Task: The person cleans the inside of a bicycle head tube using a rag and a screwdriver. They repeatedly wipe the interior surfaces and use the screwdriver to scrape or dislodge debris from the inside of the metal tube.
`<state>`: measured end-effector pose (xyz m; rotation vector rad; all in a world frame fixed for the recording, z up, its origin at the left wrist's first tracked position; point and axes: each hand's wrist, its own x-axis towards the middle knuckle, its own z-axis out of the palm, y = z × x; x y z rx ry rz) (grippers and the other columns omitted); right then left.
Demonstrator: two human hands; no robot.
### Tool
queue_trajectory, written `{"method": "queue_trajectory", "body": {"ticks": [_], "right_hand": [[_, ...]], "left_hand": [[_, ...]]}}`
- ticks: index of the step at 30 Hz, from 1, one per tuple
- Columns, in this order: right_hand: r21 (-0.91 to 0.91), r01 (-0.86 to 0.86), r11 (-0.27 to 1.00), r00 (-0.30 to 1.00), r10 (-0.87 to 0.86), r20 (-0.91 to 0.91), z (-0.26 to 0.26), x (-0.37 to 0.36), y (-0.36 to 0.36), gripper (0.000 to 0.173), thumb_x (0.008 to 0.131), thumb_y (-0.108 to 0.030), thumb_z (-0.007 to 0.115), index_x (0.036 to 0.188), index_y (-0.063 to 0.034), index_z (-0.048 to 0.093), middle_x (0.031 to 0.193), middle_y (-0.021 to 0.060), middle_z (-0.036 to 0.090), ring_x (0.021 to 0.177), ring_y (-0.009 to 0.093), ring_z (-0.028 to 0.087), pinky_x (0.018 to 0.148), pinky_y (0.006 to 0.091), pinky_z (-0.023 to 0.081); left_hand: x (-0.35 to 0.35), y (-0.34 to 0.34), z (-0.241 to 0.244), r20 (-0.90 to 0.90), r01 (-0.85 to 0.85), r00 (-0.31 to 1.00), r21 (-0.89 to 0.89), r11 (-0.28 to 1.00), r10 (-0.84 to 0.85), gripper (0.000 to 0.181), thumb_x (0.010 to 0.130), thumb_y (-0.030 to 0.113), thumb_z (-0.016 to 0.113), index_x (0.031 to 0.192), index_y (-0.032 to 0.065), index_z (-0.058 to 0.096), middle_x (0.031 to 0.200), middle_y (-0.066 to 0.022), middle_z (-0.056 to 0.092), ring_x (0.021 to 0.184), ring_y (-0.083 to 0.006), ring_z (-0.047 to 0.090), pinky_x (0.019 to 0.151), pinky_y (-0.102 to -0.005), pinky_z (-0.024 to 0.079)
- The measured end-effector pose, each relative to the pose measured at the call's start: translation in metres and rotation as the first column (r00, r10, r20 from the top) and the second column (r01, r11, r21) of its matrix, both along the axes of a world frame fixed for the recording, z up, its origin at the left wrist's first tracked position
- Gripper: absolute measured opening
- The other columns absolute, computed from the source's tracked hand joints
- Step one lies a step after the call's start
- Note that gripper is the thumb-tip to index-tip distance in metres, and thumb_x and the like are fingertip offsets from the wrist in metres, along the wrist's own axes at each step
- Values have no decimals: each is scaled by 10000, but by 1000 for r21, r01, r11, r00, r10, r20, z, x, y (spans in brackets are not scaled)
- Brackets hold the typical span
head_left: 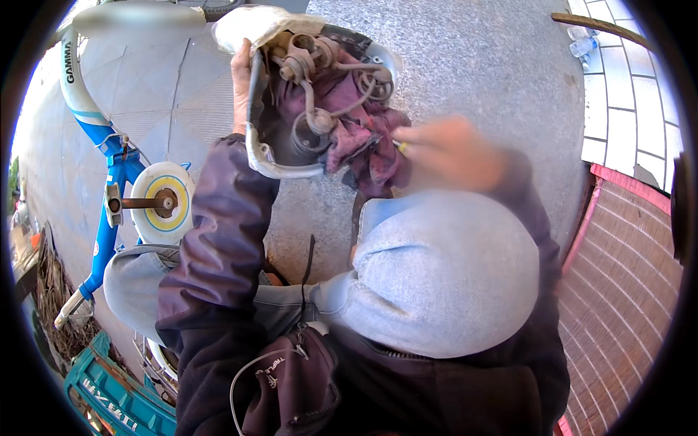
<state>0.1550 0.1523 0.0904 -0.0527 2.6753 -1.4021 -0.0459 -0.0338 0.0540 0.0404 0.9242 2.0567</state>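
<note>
A bicycle saddle point(284, 171) is held upside down, its rusty clamp point(297, 65) and coil springs point(311, 133) facing up. My left hand point(241, 82) grips its left rim, beside a crumpled clear plastic wrapping point(256, 24) at the top. A stained maroon cloth point(376, 147) is bunched among the springs and hangs over the saddle's lower right edge. My right hand point(450, 150), blurred by motion, is at the cloth's right side. It pinches a small thin item with a yellow part point(402, 146), too blurred to name.
To the left stands a blue and white bicycle frame point(103, 234) with a round white and yellow disc point(162, 199). A teal plastic crate point(117, 392) sits at lower left. At right are a woven mat point(621, 294) with pink edging and plastic bottles point(583, 46). A pouch point(294, 376) hangs at my waist.
</note>
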Motion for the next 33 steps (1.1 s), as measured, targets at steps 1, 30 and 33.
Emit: {"method": "queue_trajectory", "body": {"ticks": [1, 30, 33], "right_hand": [[1, -78, 997, 997, 78, 19, 3, 3, 7, 266, 862, -138, 588, 1076, 16, 626, 858, 182, 674, 726, 216, 663, 667, 286, 508], [-81, -126, 989, 991, 129, 28, 5, -6, 18, 267, 856, -114, 595, 1098, -8, 628, 841, 180, 665, 718, 208, 657, 660, 277, 499], [103, -97, 990, 991, 87, 98, 22, 7, 15, 274, 843, -108, 608, 1098, -9, 629, 823, 175, 662, 694, 198, 648, 639, 292, 492]], "left_hand": [[-2, -2, -1, 2, 1, 1000, 8, 1000, -1, 675, 847, 603, 470, 1261, 69, 467, 1111, -115, 571, 983, -224, 579, 891, -372, 479], [-10, -5, -13, -37, -56, 998, 53, 997, 58, 658, 880, 575, 445, 1268, 44, 443, 1080, -119, 574, 901, -199, 598, 837, -338, 517], [-12, -4, -14, -104, -100, 989, 46, 994, 104, 647, 882, 569, 445, 1264, 46, 447, 1124, -130, 565, 951, -213, 599, 875, -350, 510]]}}
